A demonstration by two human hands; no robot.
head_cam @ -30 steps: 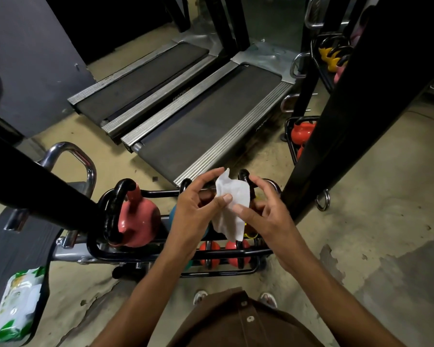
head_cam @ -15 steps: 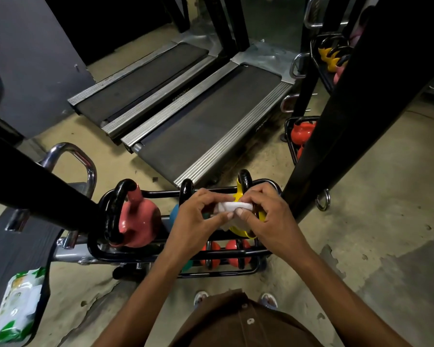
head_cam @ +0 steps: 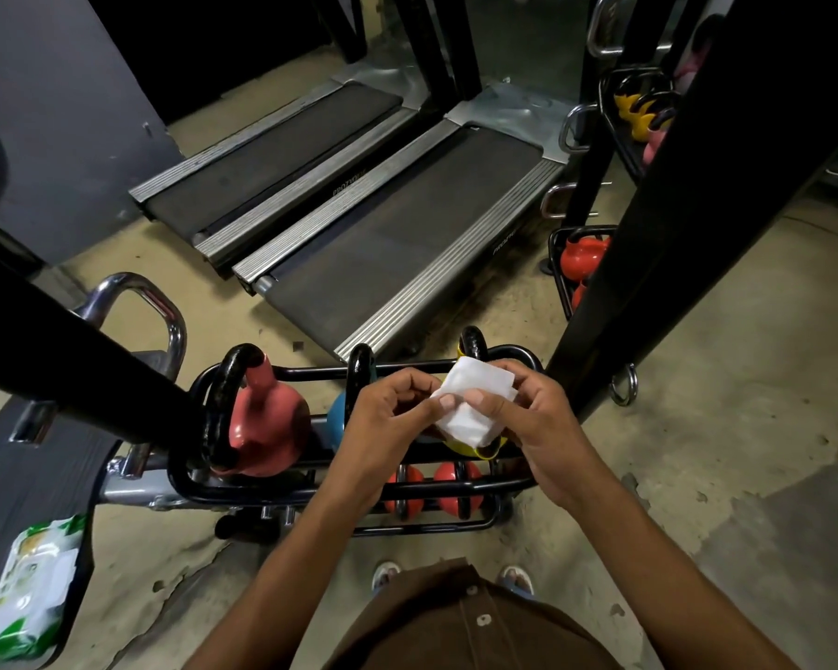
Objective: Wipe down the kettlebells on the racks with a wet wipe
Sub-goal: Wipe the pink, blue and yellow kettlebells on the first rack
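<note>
The left hand (head_cam: 388,418) and right hand (head_cam: 533,427) are raised together over the right end of the near kettlebell rack (head_cam: 310,371). Each pinches the white wet wipe (head_cam: 475,403) between thumb and fingers. The wipe is folded to a flat pad, judged to give a compact wiping face, and is held directly above the yellow kettlebell (head_cam: 460,447); contact cannot be confirmed. The blue kettlebell (head_cam: 337,413) and coral kettlebell (head_cam: 267,423) stand to the left, and the wipe pack (head_cam: 30,602) lies near left, probably kept handy for replacements.

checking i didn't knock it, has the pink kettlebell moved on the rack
No. The pink kettlebell sits at the same left end of the rack as before.
</note>
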